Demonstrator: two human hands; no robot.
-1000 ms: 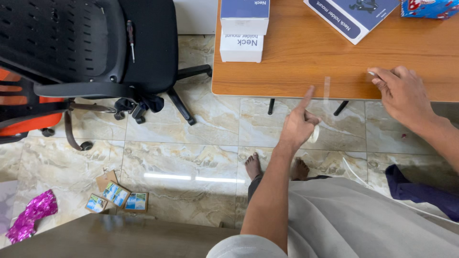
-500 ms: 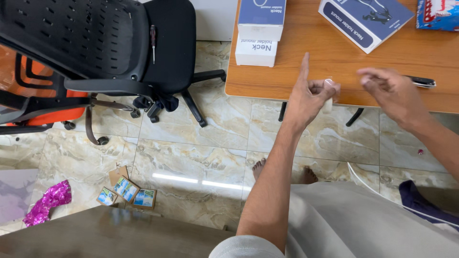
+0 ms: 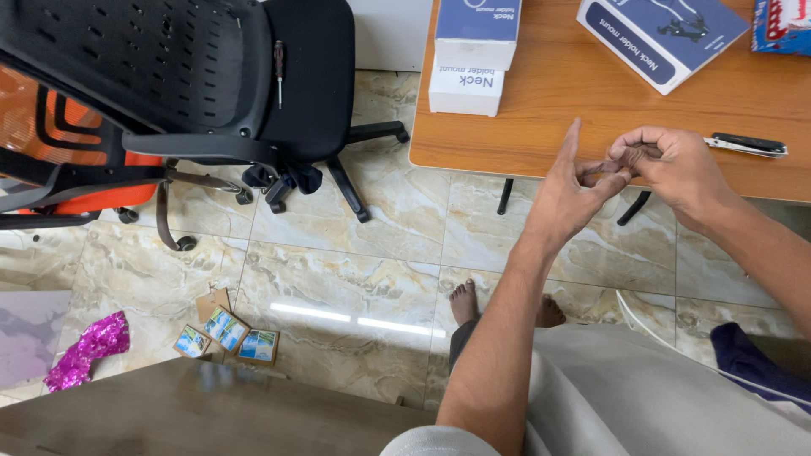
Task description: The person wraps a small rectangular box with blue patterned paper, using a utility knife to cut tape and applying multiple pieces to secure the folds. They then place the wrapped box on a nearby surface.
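Wood-grain surface [image 3: 541, 101] is carrying two stacked boxes [image 3: 470, 51], a flat blue box [image 3: 663, 34] and a black knife [image 3: 748, 145]. Both hands are meeting just off its near edge, above the tiled floor [image 3: 355, 270]. Left hand [image 3: 570, 190] is pointing its index finger up, other fingers curled toward the right. Right hand [image 3: 667, 165] is pinching closed against the left's fingertips; whatever sits between them is too small to tell. Black chair [image 3: 194, 76] is standing well apart at left.
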